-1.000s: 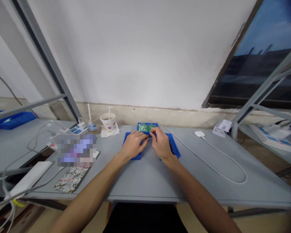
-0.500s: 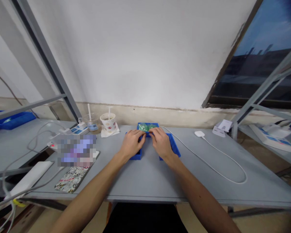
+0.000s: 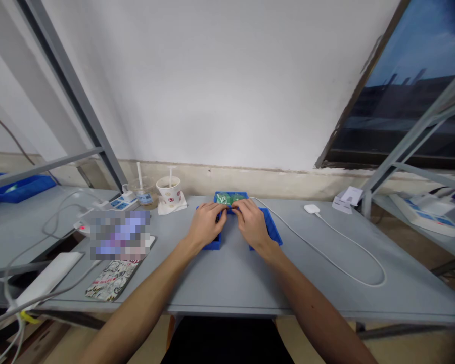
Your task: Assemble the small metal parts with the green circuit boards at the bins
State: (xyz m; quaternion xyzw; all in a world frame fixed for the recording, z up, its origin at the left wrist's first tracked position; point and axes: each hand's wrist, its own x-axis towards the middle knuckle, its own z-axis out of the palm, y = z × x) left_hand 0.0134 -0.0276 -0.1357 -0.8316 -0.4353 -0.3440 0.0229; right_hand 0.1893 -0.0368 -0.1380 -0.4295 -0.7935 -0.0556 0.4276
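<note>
My left hand point(image 3: 207, 225) and my right hand point(image 3: 252, 222) lie side by side over two low blue trays point(image 3: 272, 228) in the middle of the grey table point(image 3: 231, 278). Their fingertips meet at the near edge of a smaller blue tray point(image 3: 231, 194) behind, which holds green parts point(image 3: 227, 199). Both hands pinch one small green part between thumbs and fingers. My palms hide most of what the near trays contain.
A paper cup point(image 3: 170, 190) and a plastic cup point(image 3: 144, 191) stand at the back left beside a power strip point(image 3: 122, 202). A white cable point(image 3: 337, 253) loops across the right side from a white puck point(image 3: 311, 209). A patterned pouch point(image 3: 111, 279) lies front left. Metal shelving flanks both sides.
Both hands have shifted slightly forward towards the back tray, and the fingertips have closed in on the green part. Nothing else has moved.
</note>
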